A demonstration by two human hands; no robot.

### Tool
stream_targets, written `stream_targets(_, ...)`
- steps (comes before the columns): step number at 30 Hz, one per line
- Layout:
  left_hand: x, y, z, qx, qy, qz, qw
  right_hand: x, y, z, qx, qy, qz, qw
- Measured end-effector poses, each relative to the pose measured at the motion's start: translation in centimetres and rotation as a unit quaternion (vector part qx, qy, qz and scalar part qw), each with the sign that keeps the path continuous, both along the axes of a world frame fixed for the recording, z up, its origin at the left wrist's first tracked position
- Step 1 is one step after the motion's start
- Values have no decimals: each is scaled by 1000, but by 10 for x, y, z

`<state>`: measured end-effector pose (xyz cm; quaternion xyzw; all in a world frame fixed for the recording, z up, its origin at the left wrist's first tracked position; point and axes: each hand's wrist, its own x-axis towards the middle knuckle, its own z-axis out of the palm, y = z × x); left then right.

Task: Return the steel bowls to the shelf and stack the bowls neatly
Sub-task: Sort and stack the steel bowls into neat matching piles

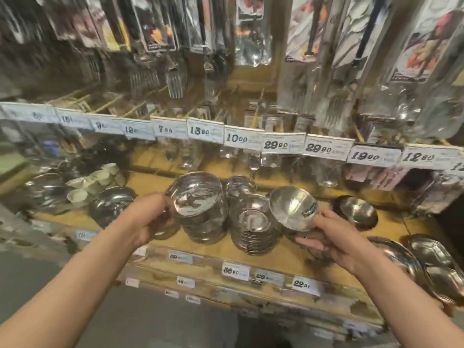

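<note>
My left hand point(153, 219) grips the rim of a shiny steel bowl point(194, 194), tilted toward me above a stack of steel bowls point(206, 228) on the wooden shelf point(208, 249). In my right hand point(326, 237) is a second steel bowl point(292, 208) with a dark label, tilted and held by its lower rim. Between the two stands a lower stack of steel bowls point(253, 231). The picture is blurred by motion.
A single steel bowl point(355, 212) lies at the right of the shelf, and steel trays point(431, 267) lie further right. White cups point(93, 182) and more steelware point(110, 204) sit at the left. Packaged cutlery point(173, 79) hangs above a row of price tags point(242, 138).
</note>
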<state>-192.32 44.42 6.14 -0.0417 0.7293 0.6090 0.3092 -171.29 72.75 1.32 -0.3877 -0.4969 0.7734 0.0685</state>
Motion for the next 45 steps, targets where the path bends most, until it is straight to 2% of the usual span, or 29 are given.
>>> stream_targets(11, -44, -60, 5, -3, 39, 76, 996, -52, -37, 14, -24, 17, 65, 997)
stream_targets(16, -57, -84, 22, 6, 40, 145, 989, -85, -45, 15, -20, 25, 112, 993)
stream_targets(20, -77, -110, 20, -1, 58, 163, 985, -124, -70, 3, -7, -14, 147, 989)
stream_targets(26, -117, -143, -1, 8, 35, 171, 985, -184, -127, -22, -9, -75, 158, 985)
stream_targets(32, -183, -172, -20, 31, 0, 88, 996, -247, -188, -47, 5, -87, 86, 993)
stream_targets(37, -233, -185, -28, -8, 12, 54, 998, -274, -233, -67, 22, -95, 29, 995)
stream_targets(40, -250, -183, -29, -21, 14, 4, 1000, -280, -248, -75, 33, -108, -44, 993)
stream_targets(45, -258, -170, -32, 1, -24, -72, 997, -282, -264, -92, 57, -121, -65, 989)
